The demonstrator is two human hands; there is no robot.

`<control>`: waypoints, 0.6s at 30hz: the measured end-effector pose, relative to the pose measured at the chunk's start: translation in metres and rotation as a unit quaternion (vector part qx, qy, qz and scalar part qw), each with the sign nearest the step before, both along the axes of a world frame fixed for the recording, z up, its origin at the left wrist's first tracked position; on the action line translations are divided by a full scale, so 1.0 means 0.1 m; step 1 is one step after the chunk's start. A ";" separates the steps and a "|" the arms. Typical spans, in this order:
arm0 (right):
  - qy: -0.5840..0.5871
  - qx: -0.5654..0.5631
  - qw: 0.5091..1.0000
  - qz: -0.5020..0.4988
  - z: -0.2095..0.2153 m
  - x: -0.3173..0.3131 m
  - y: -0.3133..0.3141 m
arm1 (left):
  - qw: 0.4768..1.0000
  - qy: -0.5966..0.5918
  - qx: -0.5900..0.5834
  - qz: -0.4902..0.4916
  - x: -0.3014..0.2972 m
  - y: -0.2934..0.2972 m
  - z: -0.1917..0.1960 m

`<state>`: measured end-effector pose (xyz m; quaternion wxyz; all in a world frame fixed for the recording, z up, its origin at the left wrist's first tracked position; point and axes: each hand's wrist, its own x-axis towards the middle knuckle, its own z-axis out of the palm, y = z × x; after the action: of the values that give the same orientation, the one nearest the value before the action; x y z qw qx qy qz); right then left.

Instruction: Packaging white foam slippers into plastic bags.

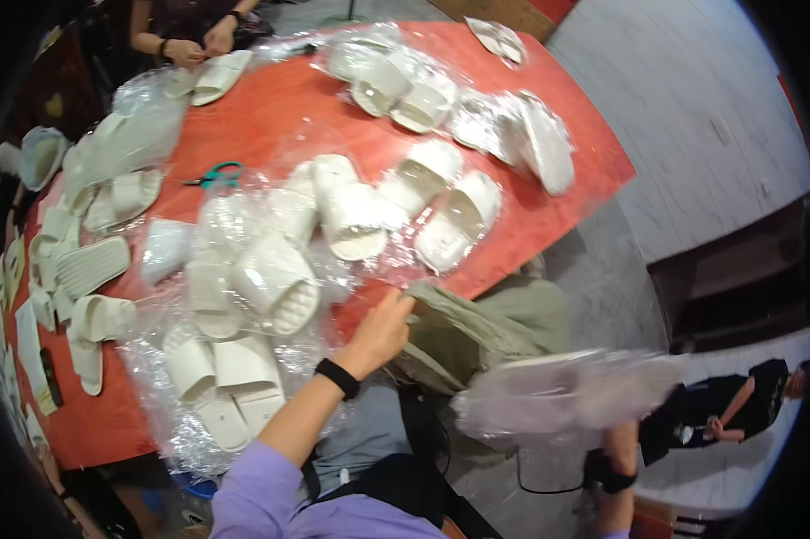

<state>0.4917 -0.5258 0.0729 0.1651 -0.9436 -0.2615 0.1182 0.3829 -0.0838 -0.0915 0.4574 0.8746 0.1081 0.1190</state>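
My left hand is closed on the edge of an olive-green woven sack beside the table's near edge. Over the floor at the right, my right hand holds up a pair of pale slippers in a clear plastic bag. That pair is smeared by motion, and it hides most of the right hand's fingers. Nearest to my left hand on the table are bagged cream slippers, several pairs lying close together, some overlapping. Another bagged pair rests just beyond the sack.
The table has a red cover. Teal-handled scissors lie among the slippers. Loose slippers crowd the left side. Across the table, another person's hands are at a slipper. A person in dark clothes is at the right.
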 end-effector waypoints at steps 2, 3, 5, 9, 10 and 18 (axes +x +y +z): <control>-0.036 0.243 0.961 -0.125 0.43 0.02 0.33 | 0.999 -0.006 -0.048 -0.002 -0.03 -0.07 -0.04; -0.075 0.104 0.982 -0.137 0.49 0.36 -0.08 | 0.998 -0.015 -0.062 -0.005 0.00 -0.12 -0.06; 0.050 0.275 0.954 -0.111 0.88 0.32 0.97 | 0.998 -0.001 -0.066 -0.005 -0.10 -0.08 -0.10; 0.319 0.395 0.860 -0.054 0.85 0.23 2.99 | 0.999 0.010 -0.043 0.002 -0.41 0.01 -0.43; 0.344 0.401 0.849 -0.008 0.80 0.26 3.33 | 0.997 -0.002 -0.080 0.010 -0.38 -0.02 -0.42; 0.205 0.384 0.880 0.188 -0.08 0.56 3.51 | 0.920 -0.004 -0.391 0.027 -0.32 -0.04 -0.44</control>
<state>0.5476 -0.1750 0.0652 0.5390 -0.6941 -0.4193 0.2277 0.3510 -0.0881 -0.1360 0.7596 0.6227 0.1680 0.0833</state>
